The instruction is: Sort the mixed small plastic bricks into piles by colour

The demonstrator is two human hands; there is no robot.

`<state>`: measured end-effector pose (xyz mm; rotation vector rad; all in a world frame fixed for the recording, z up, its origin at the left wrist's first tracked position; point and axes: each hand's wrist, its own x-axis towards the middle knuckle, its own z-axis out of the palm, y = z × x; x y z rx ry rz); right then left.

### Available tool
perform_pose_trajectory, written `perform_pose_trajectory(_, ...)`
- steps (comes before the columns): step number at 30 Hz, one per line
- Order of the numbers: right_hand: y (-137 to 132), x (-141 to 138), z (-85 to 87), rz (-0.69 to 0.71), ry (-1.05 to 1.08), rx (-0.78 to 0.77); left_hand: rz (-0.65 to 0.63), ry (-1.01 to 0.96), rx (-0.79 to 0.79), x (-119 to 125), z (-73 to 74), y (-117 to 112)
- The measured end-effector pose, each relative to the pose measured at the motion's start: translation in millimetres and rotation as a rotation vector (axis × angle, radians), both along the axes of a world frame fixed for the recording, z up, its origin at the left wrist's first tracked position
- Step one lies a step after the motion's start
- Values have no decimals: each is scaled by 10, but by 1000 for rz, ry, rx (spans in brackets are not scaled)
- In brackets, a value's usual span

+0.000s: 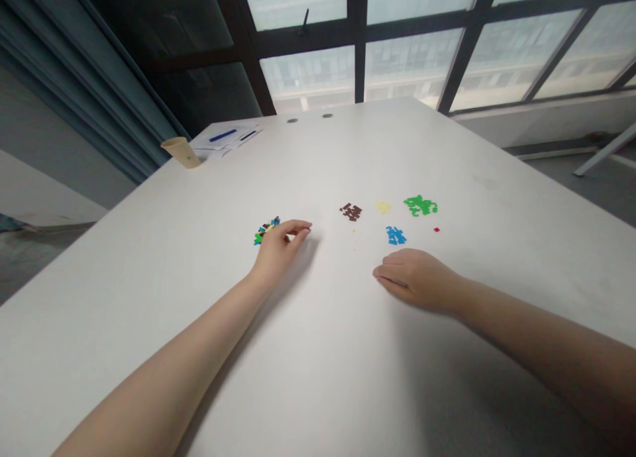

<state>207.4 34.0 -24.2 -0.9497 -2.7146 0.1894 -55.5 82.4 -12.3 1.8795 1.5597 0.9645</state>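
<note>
My left hand [279, 246] is over the table beside a mixed pile of small coloured pieces [260, 234], partly covering it. Its thumb and fingers meet in a pinch; whatever may lie between the tips is too small to make out. To the right, my right hand [415, 276] is closed with its fingertips pressed together, and their contents are hidden. Beyond it are small blue pieces [396, 235] in a group. Farther back lie separate groups of brown pieces [352, 211], pale yellow pieces [383, 207] and green pieces [421, 205]. A single red piece [436, 230] sits apart.
All of this is on a large white table [318, 391]. At its far left edge stands a beige paper cup [181, 152], near papers [203, 139] with a blue pen [222, 136] on them. Windows and a blue curtain [74, 59] are behind.
</note>
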Motion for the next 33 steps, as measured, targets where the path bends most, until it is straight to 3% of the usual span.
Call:
perform_pose_trajectory(5, -14, -12, 13, 11, 4, 28, -273, -668, -480, 339, -21, -342)
perform_pose_trajectory(9, -28, -12, 21, 30, 20, 35, -404, -770, -609, 468, -138, -519)
perform_pose_trajectory(13, -26, -12, 20, 38, 26, 41, -418, -751, -573, 462, -170, -529)
perform_pose_trajectory(25, -28, -18, 26, 40, 18, 46, -499, -791, -460, 447, -51, -586)
perform_pose_trajectory(33, -43, -32, 64, 56, 60, 85, -572, -675, -307, 436, -23, -599)
